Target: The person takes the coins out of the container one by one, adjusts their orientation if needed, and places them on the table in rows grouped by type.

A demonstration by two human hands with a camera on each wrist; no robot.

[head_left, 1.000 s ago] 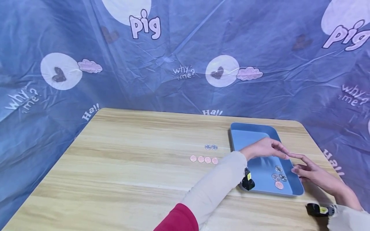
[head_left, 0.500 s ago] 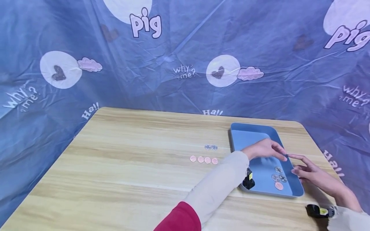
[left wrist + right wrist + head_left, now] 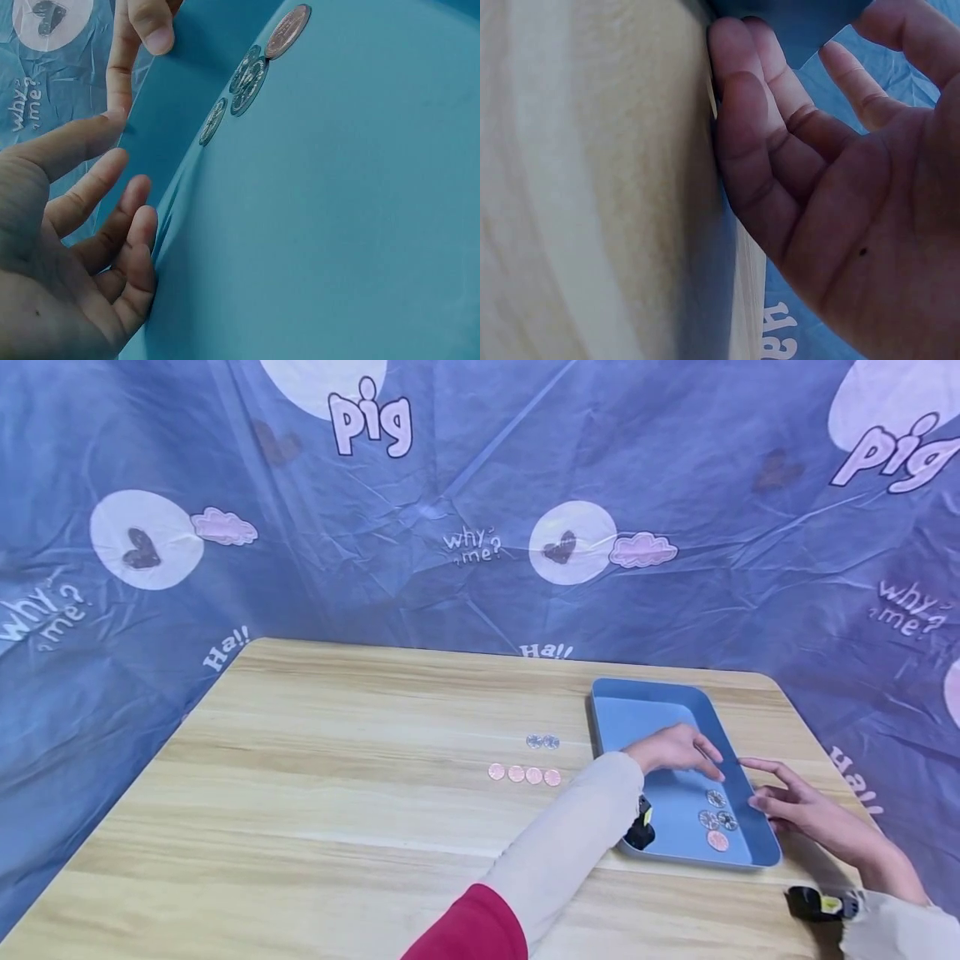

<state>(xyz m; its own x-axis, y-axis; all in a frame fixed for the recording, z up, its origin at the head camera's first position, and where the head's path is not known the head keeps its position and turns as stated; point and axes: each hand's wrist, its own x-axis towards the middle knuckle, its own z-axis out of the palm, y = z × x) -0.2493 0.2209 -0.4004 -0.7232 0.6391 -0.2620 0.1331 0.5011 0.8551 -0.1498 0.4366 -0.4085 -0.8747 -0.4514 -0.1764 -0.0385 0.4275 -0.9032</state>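
A light blue tray point(image 3: 626, 718) lies on the right part of the table. My left hand point(image 3: 673, 749) hovers over the tray floor, fingers loosely spread, with nothing visible between them in the left wrist view. Below it in the tray lie three silver coins point(image 3: 716, 798) and one copper coin point(image 3: 717, 841). At the tray's right wall, my right hand point(image 3: 813, 814) hooks its thumb over the rim. Its index finger reaches along the rim, while the other fingers curl against the outside in the right wrist view.
Left of the tray, two silver coins point(image 3: 542, 742) lie side by side. In front of them runs a row of several copper coins point(image 3: 524, 774). The wooden table point(image 3: 315, 793) ends at a blue printed cloth point(image 3: 442, 485) hanging behind.
My left hand has drawn slightly left, so its fingertips stand farther from my right index finger. The coins and tray keep their places, with a slight shift of the head view.
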